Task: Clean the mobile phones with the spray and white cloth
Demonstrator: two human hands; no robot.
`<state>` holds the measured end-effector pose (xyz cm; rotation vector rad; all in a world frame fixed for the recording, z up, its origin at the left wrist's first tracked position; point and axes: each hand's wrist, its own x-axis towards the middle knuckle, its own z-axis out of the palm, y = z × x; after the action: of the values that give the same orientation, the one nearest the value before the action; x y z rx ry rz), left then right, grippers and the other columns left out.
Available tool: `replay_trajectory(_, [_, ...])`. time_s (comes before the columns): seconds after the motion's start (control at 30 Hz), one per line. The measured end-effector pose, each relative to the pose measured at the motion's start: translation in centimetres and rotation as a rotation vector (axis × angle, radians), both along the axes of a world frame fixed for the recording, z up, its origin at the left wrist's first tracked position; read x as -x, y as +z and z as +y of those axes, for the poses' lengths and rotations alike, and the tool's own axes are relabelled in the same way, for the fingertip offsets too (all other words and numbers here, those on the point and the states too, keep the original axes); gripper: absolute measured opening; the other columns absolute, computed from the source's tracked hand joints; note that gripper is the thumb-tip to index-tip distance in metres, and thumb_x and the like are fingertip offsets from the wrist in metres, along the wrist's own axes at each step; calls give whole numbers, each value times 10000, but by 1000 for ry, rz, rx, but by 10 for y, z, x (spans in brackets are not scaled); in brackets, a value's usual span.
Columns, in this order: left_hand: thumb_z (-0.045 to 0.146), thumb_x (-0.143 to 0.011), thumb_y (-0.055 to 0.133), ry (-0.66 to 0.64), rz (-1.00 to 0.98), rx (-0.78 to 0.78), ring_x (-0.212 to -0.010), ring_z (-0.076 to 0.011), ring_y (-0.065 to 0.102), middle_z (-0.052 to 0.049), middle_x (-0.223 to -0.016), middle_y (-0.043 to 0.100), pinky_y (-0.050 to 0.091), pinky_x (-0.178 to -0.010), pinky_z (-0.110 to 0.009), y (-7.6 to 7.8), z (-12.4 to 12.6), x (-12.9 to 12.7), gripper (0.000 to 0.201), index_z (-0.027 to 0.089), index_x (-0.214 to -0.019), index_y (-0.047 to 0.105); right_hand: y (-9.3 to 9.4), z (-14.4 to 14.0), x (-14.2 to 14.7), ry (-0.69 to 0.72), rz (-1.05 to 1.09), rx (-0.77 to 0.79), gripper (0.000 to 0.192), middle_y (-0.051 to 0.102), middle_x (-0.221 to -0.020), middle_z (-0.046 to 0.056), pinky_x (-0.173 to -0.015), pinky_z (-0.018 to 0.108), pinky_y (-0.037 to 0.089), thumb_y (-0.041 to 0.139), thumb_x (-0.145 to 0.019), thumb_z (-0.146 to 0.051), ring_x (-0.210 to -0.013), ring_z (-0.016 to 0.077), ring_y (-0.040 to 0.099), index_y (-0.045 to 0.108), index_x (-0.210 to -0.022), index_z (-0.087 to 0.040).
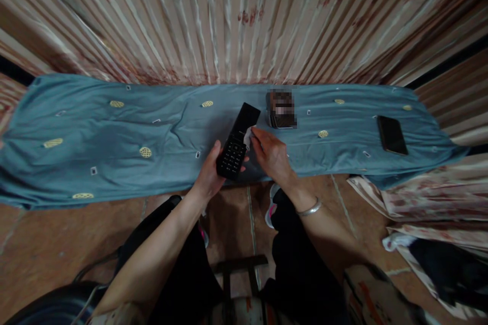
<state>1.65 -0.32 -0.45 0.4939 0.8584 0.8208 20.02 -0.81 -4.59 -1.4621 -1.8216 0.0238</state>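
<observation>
A black flip phone (233, 155) lies unfolded in my left hand (210, 168), its keypad facing up and its upper half tilted away. My left fingers wrap around the lower half, with fingertips showing at its right edge. My right hand (272, 155) pinches a small white piece, perhaps tissue or cloth (247, 137), against the phone's right side near the hinge. Just beyond my right hand stands a dark brown object (271, 111), partly blurred out, so its kind cannot be told.
A blue cloth with yellow pineapple prints (171, 127) covers the long surface before me. On its right side lies a dark smartphone (392, 135). Pleated floral curtains (229, 20) hang behind. Below are floor tiles (232, 223), and dark fabric (450, 269) sits at lower right.
</observation>
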Motion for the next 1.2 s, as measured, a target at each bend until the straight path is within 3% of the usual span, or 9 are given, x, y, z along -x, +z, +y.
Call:
replay_trajectory(0.2, [514, -1087, 400, 8, 27, -18, -935, -254, 816, -160, -975, 826, 658, -711, -288, 3, 2, 1, 562, 75, -1225, 723, 3, -8, 8, 28, -109, -40, 351, 778, -1207, 142, -982, 401, 610, 438, -1088, -223, -1084, 264, 732, 702, -1317, -188])
replay_trajectory(0.77, [559, -1037, 517, -113, 99, -60, -769, -237, 811, -150, -942, 825, 622, -548, -253, -4, -11, -4, 542, 73, -1134, 738, 10, 20, -29, -129, -105, -128, 366, 742, -1210, 147, -1006, 478, 571, 414, -1082, -233, -1081, 276, 652, 748, -1227, -198])
replay_trajectory(1.03, [537, -1039, 532, -92, 88, -14, -828, -249, 817, -164, -945, 820, 642, -588, -257, -1, -10, -6, 541, 54, -1179, 729, 11, 11, -7, -8, -145, -106, 377, 728, -1262, 145, -1041, 472, 572, 409, -1086, -203, -1125, 276, 659, 727, -1287, -177])
replay_trajectory(1.2, [512, -1029, 563, -29, 76, -27, -870, -247, 809, -141, -922, 815, 669, -695, -296, -6, -7, -6, 475, 88, -1136, 749, 16, -4, 14, 119, -100, -2, 371, 718, -1279, 140, -1062, 494, 561, 416, -1085, -197, -1141, 278, 651, 719, -1299, -198])
